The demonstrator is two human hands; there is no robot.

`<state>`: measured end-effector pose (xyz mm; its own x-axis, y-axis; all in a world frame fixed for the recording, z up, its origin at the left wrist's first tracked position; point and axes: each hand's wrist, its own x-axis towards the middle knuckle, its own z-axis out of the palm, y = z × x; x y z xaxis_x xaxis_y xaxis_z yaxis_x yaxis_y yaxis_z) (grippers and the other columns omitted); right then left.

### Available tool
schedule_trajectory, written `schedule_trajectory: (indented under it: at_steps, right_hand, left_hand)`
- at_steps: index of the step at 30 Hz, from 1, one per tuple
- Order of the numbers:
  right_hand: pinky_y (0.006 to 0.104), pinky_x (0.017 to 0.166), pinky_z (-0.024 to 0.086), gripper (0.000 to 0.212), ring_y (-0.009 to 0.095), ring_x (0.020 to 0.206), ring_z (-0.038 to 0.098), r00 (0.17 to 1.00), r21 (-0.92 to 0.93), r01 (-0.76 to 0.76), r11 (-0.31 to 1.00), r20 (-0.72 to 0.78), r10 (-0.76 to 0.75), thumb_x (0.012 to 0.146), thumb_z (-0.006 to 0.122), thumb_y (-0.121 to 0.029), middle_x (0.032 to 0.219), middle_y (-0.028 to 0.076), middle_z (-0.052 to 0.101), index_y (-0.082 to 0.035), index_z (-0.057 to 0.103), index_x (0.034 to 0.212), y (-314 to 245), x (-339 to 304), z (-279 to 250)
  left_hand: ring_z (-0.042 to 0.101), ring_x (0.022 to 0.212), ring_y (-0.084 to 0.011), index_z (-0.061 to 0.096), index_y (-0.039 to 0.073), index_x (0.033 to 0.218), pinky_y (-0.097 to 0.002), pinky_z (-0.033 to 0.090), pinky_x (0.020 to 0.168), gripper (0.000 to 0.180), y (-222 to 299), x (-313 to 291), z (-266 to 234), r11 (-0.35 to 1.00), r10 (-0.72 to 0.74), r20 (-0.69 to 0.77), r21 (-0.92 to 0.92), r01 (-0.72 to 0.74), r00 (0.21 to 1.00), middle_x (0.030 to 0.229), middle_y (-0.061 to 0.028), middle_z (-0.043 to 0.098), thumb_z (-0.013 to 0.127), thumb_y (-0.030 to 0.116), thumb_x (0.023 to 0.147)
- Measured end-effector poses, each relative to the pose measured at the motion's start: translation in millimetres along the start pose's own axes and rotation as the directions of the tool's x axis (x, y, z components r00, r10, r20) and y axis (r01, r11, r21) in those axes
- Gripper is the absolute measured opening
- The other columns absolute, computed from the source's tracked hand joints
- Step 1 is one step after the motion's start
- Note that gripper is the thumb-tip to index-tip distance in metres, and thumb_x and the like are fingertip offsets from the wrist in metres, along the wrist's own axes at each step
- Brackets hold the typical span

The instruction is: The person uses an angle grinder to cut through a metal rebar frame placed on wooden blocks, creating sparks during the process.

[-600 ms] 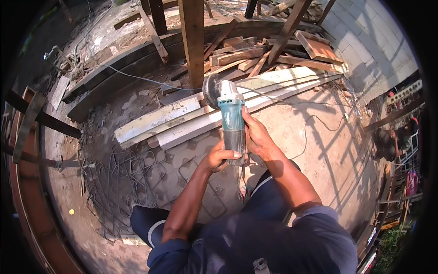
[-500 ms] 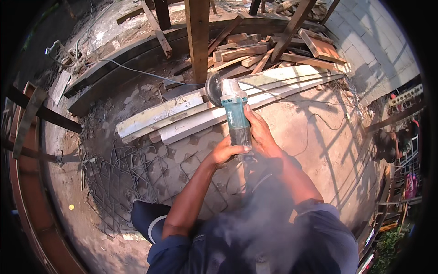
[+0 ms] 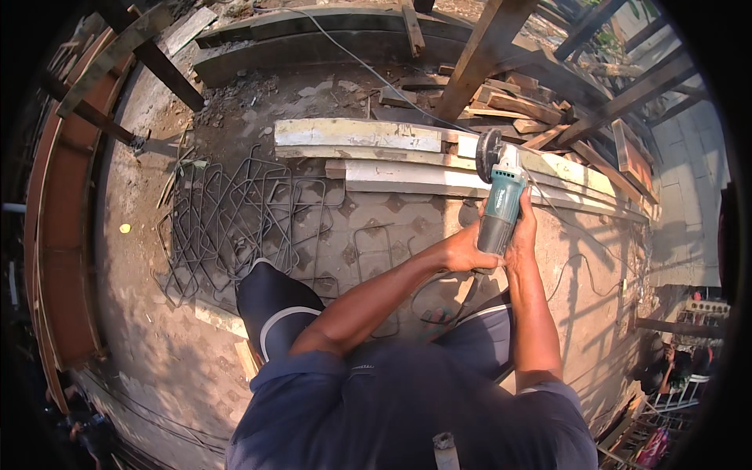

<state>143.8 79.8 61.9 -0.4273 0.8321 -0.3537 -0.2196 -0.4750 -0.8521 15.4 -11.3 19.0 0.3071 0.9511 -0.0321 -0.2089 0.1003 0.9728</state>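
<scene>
Outdoor work yard, bare dirt and patterned concrete pavers [image 3: 368,227] underfoot, scrap timber piled at the far side. At far left, a curved rust-red steel form [image 3: 59,258] borders the ground. Next, a tangle of bent dark steel rebar stirrups [image 3: 251,219] lies flat on the pavers. Beyond it, 3 or so long pale painted wooden planks [image 3: 392,157] are stacked side by side, running off to the right under the leaning brown timber posts [image 3: 486,55].

The person stands over the planks, one dark-trousered knee [image 3: 270,305] forward. The left hand [image 3: 462,252] is closed round the lower grey end of the teal-and-grey electric angle grinder [image 3: 501,196]; the right hand [image 3: 523,235] is clenched on the body from the other side. Both grasp it fully. The grinder points away from the person, its round guarded disc [image 3: 487,153] just over the near edge of the planks; contact cannot be told. A thin cable [image 3: 580,270] trails over the ground to the right.

Judgement: the grinder looks compact but dense, rigid, with smooth plastic housing. Best held as here, 2 hands on the rear barrel and the body, well clear of the disc. The planks look stiff and long, awkward for 1 person.
</scene>
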Motion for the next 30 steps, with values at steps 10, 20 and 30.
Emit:
schedule_trajectory:
  at_steps: [10, 20, 30]
  right_hand:
    - [0.0344, 0.066, 0.062, 0.077, 0.024, 0.079, 0.073, 0.999, -0.126, -0.022, 0.992, 0.021, 0.025, 0.099, 0.041, -0.073, 0.091, 0.016, 0.071, -0.002, 0.061, 0.122, 5, 6, -1]
    - [0.0388, 0.088, 0.054, 0.054, 0.024, 0.099, 0.067, 0.988, -0.375, -0.154, 0.914, -0.059, 0.143, 0.094, 0.073, -0.044, 0.11, 0.011, 0.068, -0.002, 0.058, 0.124, 26, 14, 1]
    - [0.0357, 0.078, 0.057, 0.031, 0.025, 0.084, 0.069, 0.965, -0.274, -0.261, 0.926, -0.097, 0.243, 0.083, 0.071, -0.018, 0.093, 0.014, 0.071, 0.003, 0.065, 0.104, 26, 29, -12]
  left_hand:
    - [0.057, 0.121, -0.0233, 0.027, -0.005, 0.15, -0.0363, 0.048, 0.101, 0.098, -21, -1, 4, 0.983, 0.172, -0.07, -0.049, -0.176, 0.983, 0.13, -0.0187, 0.056, 0.081, 0.034, 0.078]
    - [0.071, 0.094, -0.0442, 0.045, -0.019, 0.114, -0.0459, 0.058, 0.083, 0.081, -28, -4, 2, 0.853, 0.027, -0.501, 0.463, 0.242, 0.865, 0.096, -0.0359, 0.067, 0.086, 0.032, 0.066]
    - [0.068, 0.102, -0.0368, 0.064, -0.006, 0.106, -0.0469, 0.053, 0.089, 0.026, 81, -175, -1, 0.866, 0.39, -0.245, 0.425, -0.263, 0.888, 0.106, -0.0188, 0.068, 0.072, 0.013, 0.089]
